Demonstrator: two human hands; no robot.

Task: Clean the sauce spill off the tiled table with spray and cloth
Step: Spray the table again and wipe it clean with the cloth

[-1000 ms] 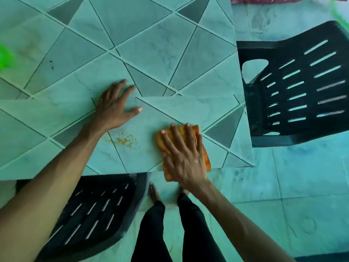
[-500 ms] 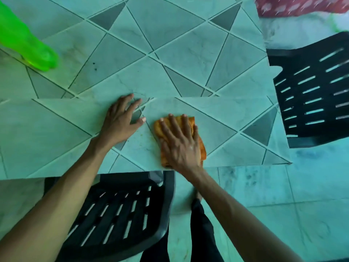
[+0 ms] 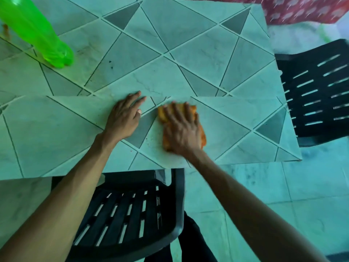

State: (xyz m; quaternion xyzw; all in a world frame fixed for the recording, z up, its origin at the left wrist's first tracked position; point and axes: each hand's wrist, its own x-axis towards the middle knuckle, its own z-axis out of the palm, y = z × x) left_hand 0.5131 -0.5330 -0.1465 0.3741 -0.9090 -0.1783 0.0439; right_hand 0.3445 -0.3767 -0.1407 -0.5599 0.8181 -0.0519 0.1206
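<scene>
Cloth (image 3: pixel 161 115) — mostly hidden under right hand (image 3: pixel 182 132)

The cloth (image 3: pixel 202 136) lies on the worktop (image 3: pixel 198 53) close to its near edge, under the right hand (image 3: pixel 181 129). Just left of it, not touching, the left hand (image 3: pixel 123 118) rests flat on the worktop. The spray bottle (image 3: pixel 37 33) stands on the far left part, well apart from both hands. One chair (image 3: pixel 132 214) is below the near edge, partly under the worktop. A second chair (image 3: pixel 317 91) stands on the floor (image 3: pixel 264 186) at the right side.
</scene>
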